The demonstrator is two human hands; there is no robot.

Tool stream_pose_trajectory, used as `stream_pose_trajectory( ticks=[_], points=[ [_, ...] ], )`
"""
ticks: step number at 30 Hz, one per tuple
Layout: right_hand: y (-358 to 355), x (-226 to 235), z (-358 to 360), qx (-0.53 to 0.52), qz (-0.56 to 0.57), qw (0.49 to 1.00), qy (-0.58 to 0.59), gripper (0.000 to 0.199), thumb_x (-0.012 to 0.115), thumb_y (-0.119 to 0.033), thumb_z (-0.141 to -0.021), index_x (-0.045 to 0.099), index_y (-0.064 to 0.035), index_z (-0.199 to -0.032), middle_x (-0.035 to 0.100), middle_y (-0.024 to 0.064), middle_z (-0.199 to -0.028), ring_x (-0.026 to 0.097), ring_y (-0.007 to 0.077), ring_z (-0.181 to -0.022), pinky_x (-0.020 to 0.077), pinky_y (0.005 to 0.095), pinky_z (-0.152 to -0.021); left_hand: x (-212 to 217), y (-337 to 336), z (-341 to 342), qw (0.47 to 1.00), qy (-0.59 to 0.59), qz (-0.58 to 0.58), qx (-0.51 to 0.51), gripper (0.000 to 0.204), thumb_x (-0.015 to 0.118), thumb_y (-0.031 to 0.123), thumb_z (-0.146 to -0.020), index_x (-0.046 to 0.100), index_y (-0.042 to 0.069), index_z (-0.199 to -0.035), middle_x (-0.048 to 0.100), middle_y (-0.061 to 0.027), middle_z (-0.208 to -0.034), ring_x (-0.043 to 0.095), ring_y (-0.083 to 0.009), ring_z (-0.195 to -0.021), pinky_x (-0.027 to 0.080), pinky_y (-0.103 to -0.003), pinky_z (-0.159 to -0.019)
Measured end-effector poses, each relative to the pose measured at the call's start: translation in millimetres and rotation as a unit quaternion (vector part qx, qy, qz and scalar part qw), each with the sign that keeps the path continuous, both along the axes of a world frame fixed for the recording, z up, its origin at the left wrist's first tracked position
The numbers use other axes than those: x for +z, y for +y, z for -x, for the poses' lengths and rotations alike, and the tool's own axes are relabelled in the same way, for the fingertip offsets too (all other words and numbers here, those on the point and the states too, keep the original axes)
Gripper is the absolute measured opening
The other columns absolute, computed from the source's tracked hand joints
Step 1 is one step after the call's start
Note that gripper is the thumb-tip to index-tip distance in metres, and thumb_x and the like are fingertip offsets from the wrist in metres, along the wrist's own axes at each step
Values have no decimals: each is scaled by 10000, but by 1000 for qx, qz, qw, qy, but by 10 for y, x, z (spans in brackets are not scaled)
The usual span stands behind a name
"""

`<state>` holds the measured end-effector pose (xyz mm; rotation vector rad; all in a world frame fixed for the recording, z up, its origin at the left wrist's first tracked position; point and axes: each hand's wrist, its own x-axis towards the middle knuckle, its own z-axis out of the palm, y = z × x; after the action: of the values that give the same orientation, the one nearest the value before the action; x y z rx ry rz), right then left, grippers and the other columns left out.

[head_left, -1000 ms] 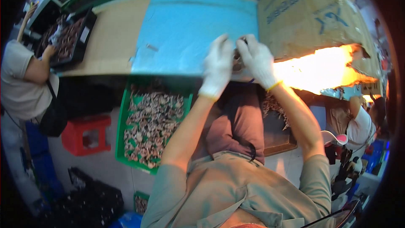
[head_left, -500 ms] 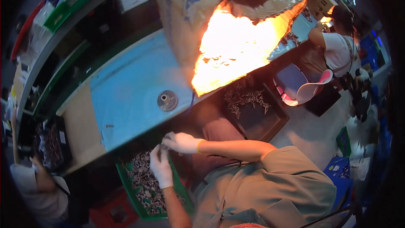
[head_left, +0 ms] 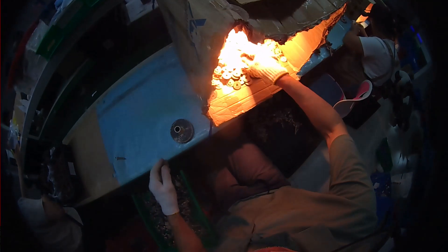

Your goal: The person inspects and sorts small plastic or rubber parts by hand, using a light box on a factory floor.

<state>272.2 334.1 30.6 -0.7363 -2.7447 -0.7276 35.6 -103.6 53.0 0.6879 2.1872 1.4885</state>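
The white-knit-gloved right hand [head_left: 268, 68] was inside the torn brown cardboard box [head_left: 179, 32]; glare prevented telling its grip. Small round holed pieces [head_left: 237, 85] lay heaped just left of it. The white-gloved left hand [head_left: 163, 191], fingers extended and slightly apart, was over a green plastic crate [head_left: 195, 200]. Beyond it, a dark round hubbed disc [head_left: 185, 133] rested on the blue-covered worktop [head_left: 140, 107].
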Motion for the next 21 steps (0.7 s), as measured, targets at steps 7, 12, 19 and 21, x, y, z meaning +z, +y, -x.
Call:
stream_pose_trajectory(
  ticks=[7,12,19,21],
  points=[
    [767,-147,582,-142,407,894,123,416,491,-377,-1004,719,-95,-1207,694,182,-1271,654,364,-1153,497,466,-1002,-149,993,138,997,66,-48,-16,329,583,161,-1057,632,-47,-1308,699,-160,-1226,672,-234,-1129,526,-348,-995],
    [524,220,576,-173,493,852,-27,449,469,-435,-999,749,-136,-1183,713,174,-1238,662,370,-1151,501,467,-992,-412,1084,112,993,77,-80,-47,328,628,135,-1009,642,-44,-1283,672,-184,-1263,651,-270,-1176,518,-377,-1006],
    [-299,941,706,-182,354,917,18,487,536,-537,-980,713,-147,-1212,729,186,-1177,675,401,-1098,529,491,-941,-565,937,162,984,117,-104,-86,374,722,127,-903,666,4,-1251,654,-209,-1276,630,-350,-1184,492,-418,-1023],
    [-408,994,630,-201,263,940,-78,427,596,-456,-1003,708,-105,-1218,746,169,-1143,700,363,-1049,563,448,-884,-503,1009,126,979,151,-94,-95,380,729,123,-895,666,7,-1252,651,-210,-1283,625,-361,-1187,491,-427,-1025]
  ],
)
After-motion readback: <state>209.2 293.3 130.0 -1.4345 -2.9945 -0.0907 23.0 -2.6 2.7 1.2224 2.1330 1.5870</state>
